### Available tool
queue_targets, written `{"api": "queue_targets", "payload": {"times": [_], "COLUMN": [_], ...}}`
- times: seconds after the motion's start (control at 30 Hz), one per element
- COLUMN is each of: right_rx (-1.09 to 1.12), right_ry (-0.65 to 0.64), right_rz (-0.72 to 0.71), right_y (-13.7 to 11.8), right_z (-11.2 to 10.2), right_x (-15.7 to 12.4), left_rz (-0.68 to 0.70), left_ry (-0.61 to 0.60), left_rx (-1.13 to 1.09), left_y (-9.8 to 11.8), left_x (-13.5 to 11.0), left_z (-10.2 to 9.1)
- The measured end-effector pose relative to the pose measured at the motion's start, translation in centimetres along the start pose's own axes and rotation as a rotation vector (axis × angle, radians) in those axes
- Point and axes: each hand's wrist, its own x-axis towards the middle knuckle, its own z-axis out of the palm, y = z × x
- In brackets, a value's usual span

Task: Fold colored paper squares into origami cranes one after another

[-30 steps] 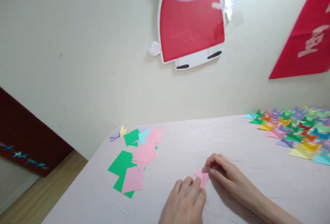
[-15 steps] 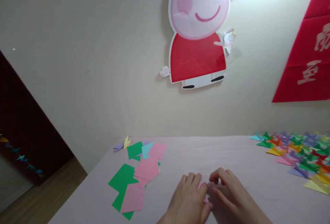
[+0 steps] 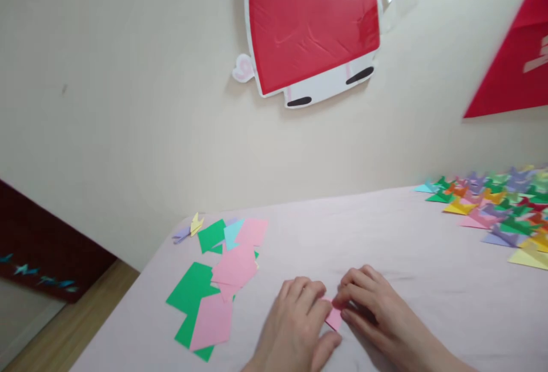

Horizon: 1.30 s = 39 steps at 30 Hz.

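A small folded piece of pink paper (image 3: 334,318) lies on the table between my two hands, its left part covered by fingers. My left hand (image 3: 296,322) rests over the paper from the left, fingers curled and pressing it down, thumb near its lower corner. From the other side, my right hand (image 3: 371,308) pinches the paper's right edge between thumb and bent fingers. How the paper is folded beneath the fingers is hidden.
Loose pink sheets (image 3: 212,322) and green sheets (image 3: 191,287) lie to the left. Behind them are folded yellow (image 3: 196,225) and purple (image 3: 182,235) pieces. Several rows of colourful folded paper shapes (image 3: 505,209) stand at the right. The table (image 3: 325,246) meets a wall with a pig cutout (image 3: 317,24).
My right hand has moved left and closed on the pink paper, more of which now shows. The left hand has shifted slightly left in the picture. The view has tilted downward.
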Motion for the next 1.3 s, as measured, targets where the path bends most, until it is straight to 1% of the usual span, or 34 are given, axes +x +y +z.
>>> {"api": "queue_targets", "payload": {"times": [0.13, 0.23, 0.37, 0.5, 0.6, 0.73, 0.9, 1.13, 1.3], "right_rx": [0.023, 0.035, 0.06, 0.061, 0.047, -0.003, -0.068, -0.02, -0.057], "right_ry": [0.005, 0.001, -0.029, -0.024, -0.022, -0.035, -0.061, -0.047, -0.03], "right_rz": [0.016, 0.029, 0.067, 0.091, 0.091, 0.1, 0.112, 0.088, 0.087], "right_y": [0.3, 0.4, 0.4, 0.4, 0.3, -0.3, -1.0, -0.6, -0.7], "right_z": [0.1, 0.0, -0.2, -0.2, -0.3, -0.5, -0.6, -0.4, -0.3], "right_x": [-0.1, 0.0, 0.2, 0.2, 0.3, 0.9, 1.4, 1.0, 1.1], "left_rz": [0.061, 0.063, -0.079, -0.213, -0.278, -0.321, -0.331, -0.338, -0.342], "left_ry": [0.064, 0.077, 0.091, 0.099, 0.09, 0.067, 0.034, 0.01, -0.013], "left_rx": [-0.022, -0.042, -0.132, -0.189, -0.215, -0.218, -0.169, -0.113, -0.073], "left_y": [0.0, 0.1, 0.4, 0.8, 1.0, 1.1, 1.2, 1.2, 1.3], "left_x": [0.3, 0.3, 0.4, 0.5, 0.5, 0.7, 0.9, 1.1, 1.3], "left_z": [0.1, 0.2, 0.4, 0.5, 0.5, 0.5, 0.3, 0.4, 0.5]}}
